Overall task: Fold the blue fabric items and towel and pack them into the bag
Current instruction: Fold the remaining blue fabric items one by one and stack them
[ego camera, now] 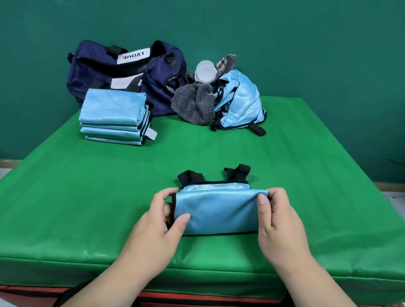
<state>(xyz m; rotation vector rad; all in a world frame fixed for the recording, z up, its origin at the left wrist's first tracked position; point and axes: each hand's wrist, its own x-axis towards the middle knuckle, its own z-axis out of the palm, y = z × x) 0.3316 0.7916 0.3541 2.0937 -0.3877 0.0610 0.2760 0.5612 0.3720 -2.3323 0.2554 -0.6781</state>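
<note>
Both hands work near the 6 o'clock edge of the green mat [318,191]. The left hand [164,214] pinches the left end of a half-folded blue fabric item [217,210], thumb on top, and the right hand [279,220] grips its right end. At 11 o'clock a folded blue stack [115,115] sits against the navy bag [120,68]. At 12 o'clock, just right of the bag, lie a grey towel [194,104], a clear bottle [205,71] and a crumpled blue heap [240,102].
</note>
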